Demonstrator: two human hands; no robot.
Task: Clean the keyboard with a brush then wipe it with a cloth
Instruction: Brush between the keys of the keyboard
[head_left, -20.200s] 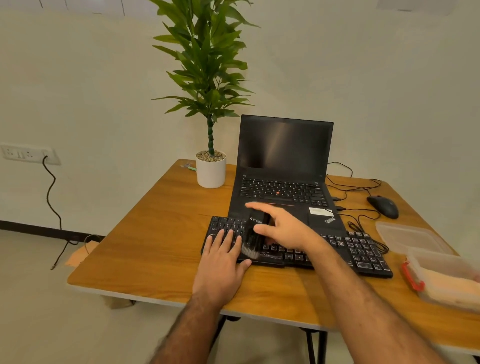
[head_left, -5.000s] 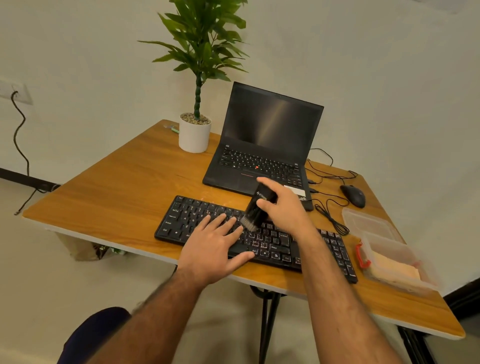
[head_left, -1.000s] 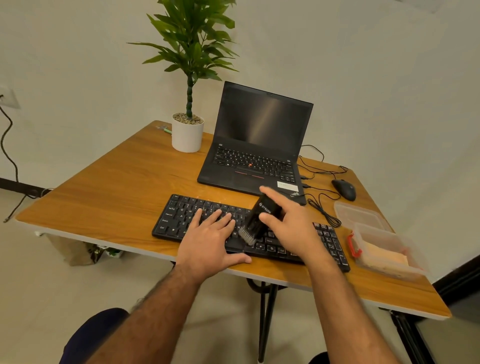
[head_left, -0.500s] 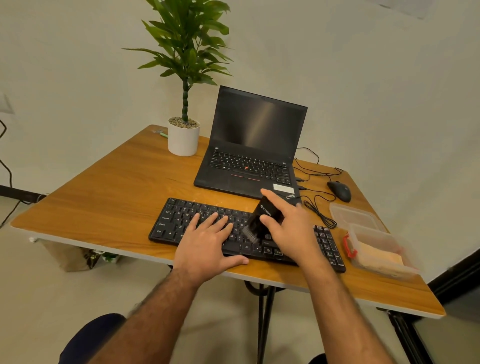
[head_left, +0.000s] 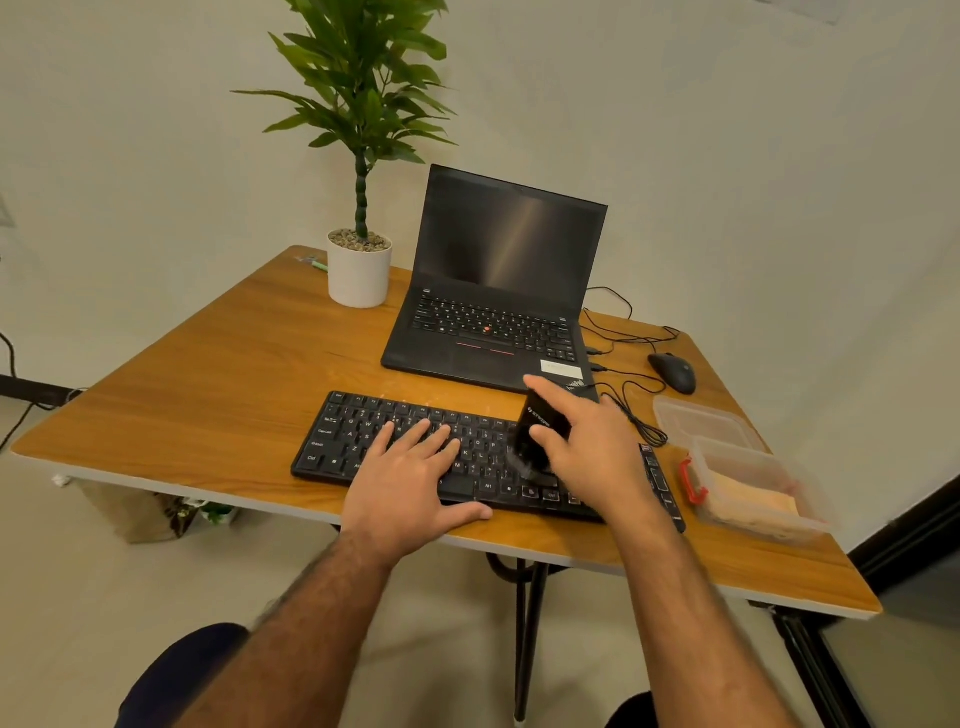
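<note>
Left hand (head_left: 410, 483): flat, fingers spread, pinning keyboard (head_left: 363, 441). Right hand (head_left: 587, 457): clamped on brush (head_left: 535, 436), bristles on keys. Risk: hard strokes likely scatter dust onto laptop (head_left: 488, 332).

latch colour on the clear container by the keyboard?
Red-orange: the latch sits on the container end nearest the keyboard. Head view, the only one.

On the wooden table (head_left: 208, 410) the left hand (head_left: 410, 483) lies flat on the black keyboard (head_left: 353, 441), fingers spread. The right hand (head_left: 592, 457) grips a black brush (head_left: 535, 431), its bristles down on the keys. From the keyboard, the open laptop (head_left: 498, 291) is at 12 o'clock and a clear box (head_left: 753, 488) holding a cloth (head_left: 753, 506) is at 3 o'clock.
</note>
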